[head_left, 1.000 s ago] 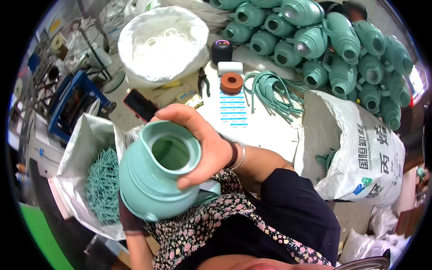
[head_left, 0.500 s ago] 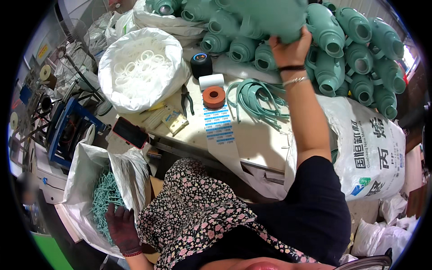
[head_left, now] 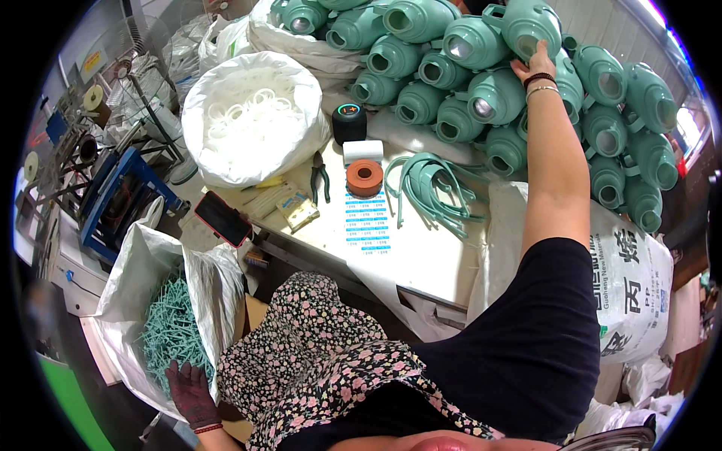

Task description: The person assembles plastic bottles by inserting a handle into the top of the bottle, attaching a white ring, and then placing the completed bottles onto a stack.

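- A jug lies atop a pile of matching green jugs at one o'clock, its mouth toward the wearer; half a second earlier it was a blur in mid-air, farther left.
- The right hand is at that jug's mouth, arm outstretched, fingers bent against the rim; whether they pinch it or merely touch is hard to tell at this distance.
- At half past seven, the gloved left hand rests with fingers loosely spread on green sticks in a white sack, much as it did half a second before.
- Toward twelve, an orange tape roll sits on the table, with green straps at its four o'clock.
- A phone lies at nine.
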